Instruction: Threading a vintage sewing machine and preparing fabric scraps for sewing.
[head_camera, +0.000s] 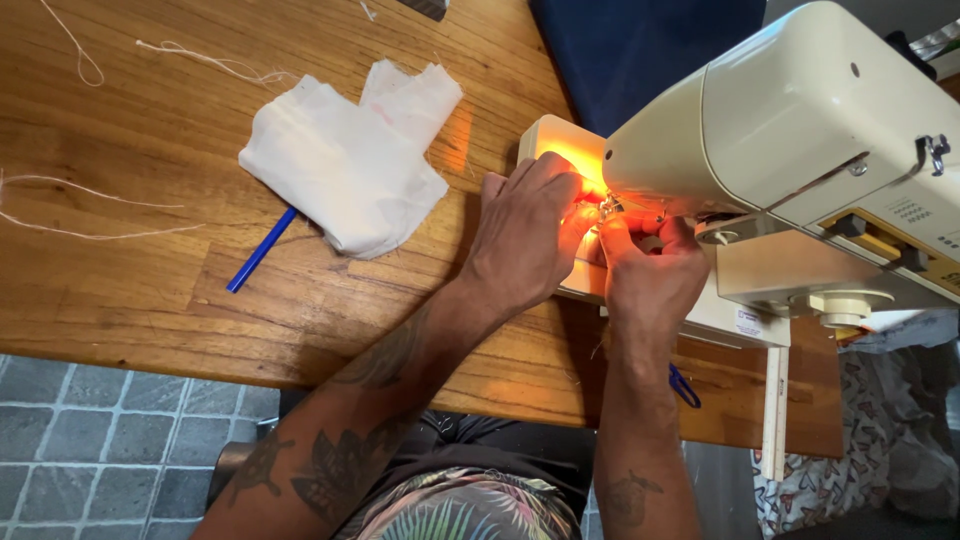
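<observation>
Fiddling at the needle of a cream sewing machine (800, 130) on a wooden table (150, 290).

Left hand (525, 235) and right hand (650, 270) pinched narrow together under the lamp glow, fingertips meeting at the needle (608, 205); thread between them too fine to tell. Likely threading; next calls for steadiness. Nearby: folded white cloth (350, 160), blue pen (260, 250).

The needle of the sewing machine (800, 150) is hidden behind the left hand (525, 235) and right hand (650, 270); the machine's right end is cut off by the frame's right edge.
</observation>
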